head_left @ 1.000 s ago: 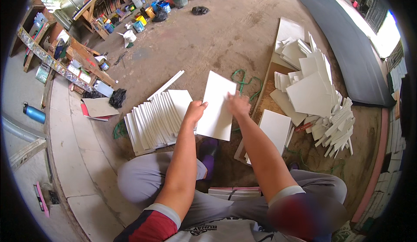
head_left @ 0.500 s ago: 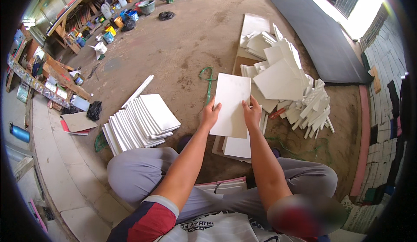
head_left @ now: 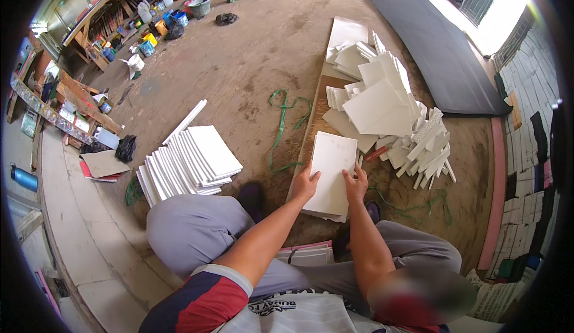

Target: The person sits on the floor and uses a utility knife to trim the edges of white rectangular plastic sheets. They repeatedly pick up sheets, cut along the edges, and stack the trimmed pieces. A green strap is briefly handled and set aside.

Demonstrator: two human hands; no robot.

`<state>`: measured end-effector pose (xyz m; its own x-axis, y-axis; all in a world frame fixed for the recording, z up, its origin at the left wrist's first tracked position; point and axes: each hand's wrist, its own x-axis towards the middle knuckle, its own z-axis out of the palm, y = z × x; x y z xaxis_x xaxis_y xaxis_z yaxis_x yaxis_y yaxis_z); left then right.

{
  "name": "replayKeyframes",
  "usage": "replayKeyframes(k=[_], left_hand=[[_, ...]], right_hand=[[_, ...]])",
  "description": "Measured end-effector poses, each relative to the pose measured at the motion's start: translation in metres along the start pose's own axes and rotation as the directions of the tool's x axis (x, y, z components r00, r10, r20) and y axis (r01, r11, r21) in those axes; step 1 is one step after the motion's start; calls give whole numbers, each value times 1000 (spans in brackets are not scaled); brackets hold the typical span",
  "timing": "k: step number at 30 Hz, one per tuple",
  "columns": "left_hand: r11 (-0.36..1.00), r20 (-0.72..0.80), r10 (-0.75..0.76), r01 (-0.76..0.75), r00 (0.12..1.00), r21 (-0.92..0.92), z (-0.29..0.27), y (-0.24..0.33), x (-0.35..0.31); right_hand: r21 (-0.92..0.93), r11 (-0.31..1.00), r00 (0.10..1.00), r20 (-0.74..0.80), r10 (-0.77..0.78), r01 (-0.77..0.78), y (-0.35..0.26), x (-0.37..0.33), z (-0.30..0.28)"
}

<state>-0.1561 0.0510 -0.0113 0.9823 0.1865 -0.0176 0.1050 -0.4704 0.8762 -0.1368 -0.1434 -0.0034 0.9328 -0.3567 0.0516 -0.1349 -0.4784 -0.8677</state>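
Observation:
Between my two hands is a white rectangular sheet [head_left: 335, 164], at or just above a small stack of like sheets [head_left: 326, 215] on a brown board [head_left: 314, 124]. My left hand [head_left: 305, 186] grips its left edge, thumb on top. The right edge is pinched by my right hand [head_left: 356, 183], with the thumb on the face. To the left, a slanted, fanned stack of white sheets [head_left: 197, 159] lies on the floor. Beyond my right hand spreads a loose heap of white sheets and strips [head_left: 382, 106]. How far the fingers reach beneath the sheet is hidden.
Green twine [head_left: 281, 124] lies on the floor ahead, and more twine at the right. A red-handled tool [head_left: 376, 153] sits by the heap. A long dark mat [head_left: 436, 52] runs along the right. Paint containers [head_left: 149, 40] stand far left. More sheets [head_left: 308, 254] lie between my legs.
Both hands have brought the white sheet down and slightly right, onto or close over the small stack. Green twine and the brown board, hidden before, now show more.

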Motion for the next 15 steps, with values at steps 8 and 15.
replayKeyframes(k=[8, 15], left_hand=[[1000, 11, -10, 10, 1000, 2, 6, -7, 1], [999, 20, -38, 38, 999, 3, 5, -10, -1]], right_hand=[[58, 998, 999, 24, 24, -25, 23, 4, 5], [25, 999, 997, 66, 34, -35, 16, 3, 4]])
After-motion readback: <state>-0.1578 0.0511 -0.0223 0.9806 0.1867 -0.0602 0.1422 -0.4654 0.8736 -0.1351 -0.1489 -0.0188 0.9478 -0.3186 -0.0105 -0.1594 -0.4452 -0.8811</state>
